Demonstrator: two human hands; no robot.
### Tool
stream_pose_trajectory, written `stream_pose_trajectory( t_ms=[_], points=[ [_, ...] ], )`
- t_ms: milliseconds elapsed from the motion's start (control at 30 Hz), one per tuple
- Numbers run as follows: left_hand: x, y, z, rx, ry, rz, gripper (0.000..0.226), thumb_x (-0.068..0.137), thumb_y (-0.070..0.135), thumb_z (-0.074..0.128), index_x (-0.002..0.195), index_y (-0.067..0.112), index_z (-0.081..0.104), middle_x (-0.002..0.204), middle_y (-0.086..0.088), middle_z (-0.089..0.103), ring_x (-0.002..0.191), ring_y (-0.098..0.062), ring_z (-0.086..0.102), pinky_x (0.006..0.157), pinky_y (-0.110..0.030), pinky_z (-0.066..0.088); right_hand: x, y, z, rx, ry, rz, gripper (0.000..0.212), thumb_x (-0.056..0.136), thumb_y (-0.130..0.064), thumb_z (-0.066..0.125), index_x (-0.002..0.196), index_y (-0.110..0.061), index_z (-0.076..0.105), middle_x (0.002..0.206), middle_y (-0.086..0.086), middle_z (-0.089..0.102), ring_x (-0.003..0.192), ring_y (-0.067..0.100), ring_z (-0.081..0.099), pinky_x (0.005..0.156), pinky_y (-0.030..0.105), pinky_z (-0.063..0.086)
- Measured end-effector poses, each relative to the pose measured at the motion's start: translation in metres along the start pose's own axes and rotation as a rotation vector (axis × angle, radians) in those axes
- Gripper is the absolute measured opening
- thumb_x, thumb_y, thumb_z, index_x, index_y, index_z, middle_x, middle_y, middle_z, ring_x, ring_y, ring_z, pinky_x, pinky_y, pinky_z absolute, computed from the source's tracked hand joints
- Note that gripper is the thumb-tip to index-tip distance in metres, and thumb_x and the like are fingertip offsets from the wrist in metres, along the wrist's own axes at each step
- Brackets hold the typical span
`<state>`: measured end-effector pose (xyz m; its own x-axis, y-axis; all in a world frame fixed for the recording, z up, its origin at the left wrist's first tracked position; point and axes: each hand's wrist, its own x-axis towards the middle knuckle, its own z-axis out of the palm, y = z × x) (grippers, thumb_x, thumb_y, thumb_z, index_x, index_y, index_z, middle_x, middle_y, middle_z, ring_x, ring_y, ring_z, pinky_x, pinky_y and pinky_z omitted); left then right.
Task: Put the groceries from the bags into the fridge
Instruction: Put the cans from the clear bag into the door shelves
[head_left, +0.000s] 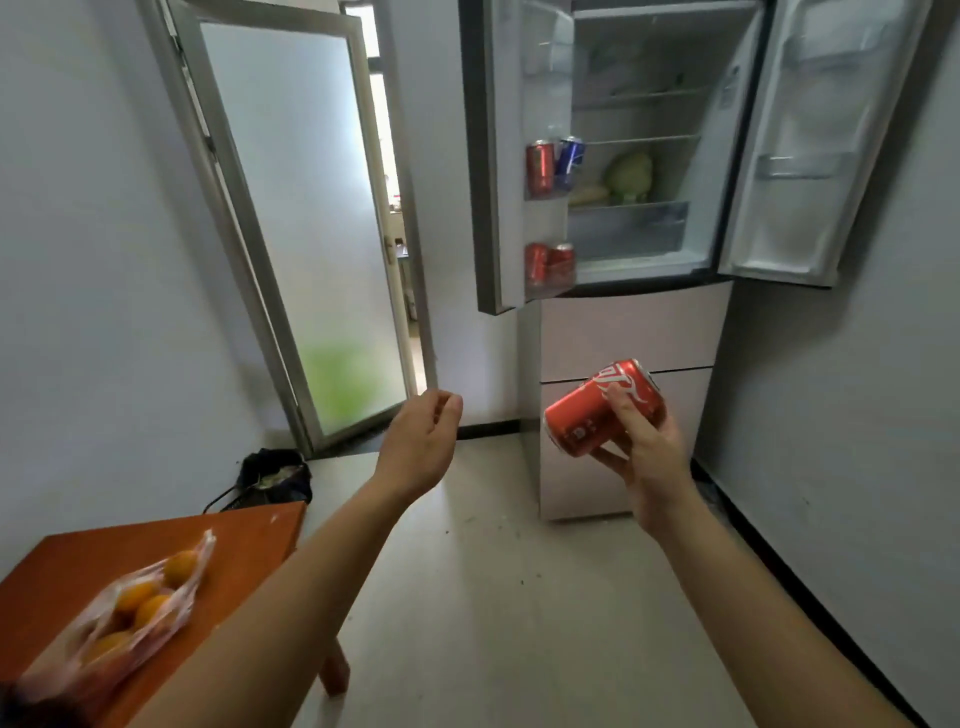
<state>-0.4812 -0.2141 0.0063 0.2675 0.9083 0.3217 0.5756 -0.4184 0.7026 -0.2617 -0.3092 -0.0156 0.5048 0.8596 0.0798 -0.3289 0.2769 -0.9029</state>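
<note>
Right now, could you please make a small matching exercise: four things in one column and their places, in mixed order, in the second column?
Things:
1. blue can
2. bag of oranges
3. green vegetable
4. tilted red can

Places:
A. on the orange table
B. in the right hand
C. upper bin of the left fridge door
D. on a shelf inside the fridge

Pairs: 1-C, 2-A, 3-D, 4-B
</note>
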Motion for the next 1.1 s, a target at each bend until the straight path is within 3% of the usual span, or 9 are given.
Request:
stream_pose_trajectory(
  t_ms=[233, 433, 633, 900, 1000, 1100],
  points=[
    [0.109, 0.08, 0.081, 0.142, 0.012, 0.139, 0.036, 0.103, 0.038, 0.041, 0.122, 0.016, 0.06, 0.121, -0.003, 0.059, 0.111, -0.018, 0.053, 0.093, -0.033, 0.044, 0.121, -0.06, -0.069, -0.027, 0.007, -0.025, 0.048, 0.08, -0.04, 0.072, 0.123, -0.036, 0.052, 0.129, 0.0, 0.06, 0.119, 0.021, 0.059, 0.079, 0.036, 0.058],
    [0.214, 0.118, 0.103, 0.257, 0.112, 0.246, 0.036, 0.103, 0.04, 0.04, 0.123, 0.018, 0.06, 0.13, -0.004, 0.056, 0.119, -0.019, 0.049, 0.098, -0.037, 0.041, 0.229, -0.095, -0.069, -0.103, -0.018, -0.138, 0.07, 0.077, -0.043, 0.073, 0.139, -0.029, 0.045, 0.126, -0.004, 0.059, 0.116, 0.017, 0.059, 0.089, 0.039, 0.057],
    [0.344, 0.111, 0.133, 0.321, 0.208, 0.308, 0.041, 0.101, 0.048, 0.04, 0.127, 0.02, 0.056, 0.136, -0.003, 0.052, 0.124, -0.019, 0.045, 0.101, -0.038, 0.04, 0.352, -0.109, -0.039, -0.142, -0.041, -0.278, 0.062, 0.086, -0.037, 0.073, 0.14, -0.027, 0.045, 0.125, -0.005, 0.06, 0.116, 0.016, 0.061, 0.094, 0.042, 0.056],
    [0.536, 0.12, 0.131, 0.319, 0.336, 0.414, 0.045, 0.1, 0.05, 0.042, 0.136, 0.024, 0.05, 0.148, -0.003, 0.041, 0.139, -0.02, 0.032, 0.113, -0.045, 0.03, 0.525, -0.158, 0.04, -0.214, -0.077, -0.531, 0.069, 0.073, -0.047, 0.078, 0.134, -0.034, 0.049, 0.124, -0.01, 0.061, 0.116, 0.011, 0.061, 0.101, 0.047, 0.053],
    [0.598, 0.142, 0.119, 0.277, 0.447, 0.429, 0.049, 0.099, 0.05, 0.045, 0.14, 0.023, 0.045, 0.151, -0.006, 0.036, 0.141, -0.023, 0.029, 0.115, -0.05, 0.031, 0.573, -0.19, 0.065, -0.218, -0.082, -0.646, 0.069, 0.078, -0.048, 0.075, 0.138, -0.036, 0.041, 0.128, -0.011, 0.056, 0.119, 0.01, 0.058, 0.105, 0.044, 0.051],
    [0.647, 0.162, 0.113, 0.293, 0.63, 0.461, 0.058, 0.096, 0.048, 0.049, 0.145, 0.02, 0.038, 0.157, -0.01, 0.027, 0.145, -0.027, 0.024, 0.116, -0.053, 0.027, 0.618, -0.22, 0.088, -0.205, -0.066, -0.805, 0.074, 0.089, -0.04, 0.072, 0.15, -0.028, 0.031, 0.142, 0.0, 0.048, 0.128, 0.013, 0.052, 0.109, 0.039, 0.046]
  ],
)
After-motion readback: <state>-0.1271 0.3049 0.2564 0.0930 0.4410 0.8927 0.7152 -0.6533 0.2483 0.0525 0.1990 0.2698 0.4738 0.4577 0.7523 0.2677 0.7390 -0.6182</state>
